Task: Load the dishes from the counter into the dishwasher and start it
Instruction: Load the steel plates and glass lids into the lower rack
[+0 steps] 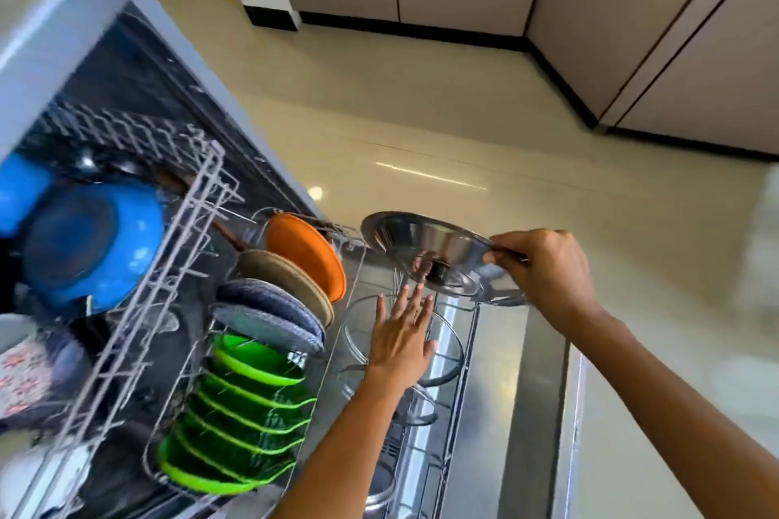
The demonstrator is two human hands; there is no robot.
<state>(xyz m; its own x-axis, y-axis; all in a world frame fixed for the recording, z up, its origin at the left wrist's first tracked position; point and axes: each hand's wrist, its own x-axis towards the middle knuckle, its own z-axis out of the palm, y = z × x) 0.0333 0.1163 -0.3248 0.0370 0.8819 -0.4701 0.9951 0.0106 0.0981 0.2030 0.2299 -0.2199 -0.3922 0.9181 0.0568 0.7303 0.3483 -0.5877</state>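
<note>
Steel lid [425,253], tilted, underside facing down-left, gripped at its rim.

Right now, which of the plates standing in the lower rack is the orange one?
The orange plate stands at the far end of the row, behind the brown plate. The grey-blue plates and green plates stand nearer the camera.

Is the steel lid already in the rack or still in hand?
Still in hand. The right hand pinches the steel lid by its rim, tilted above the lower rack; the left hand reaches beneath.
</note>
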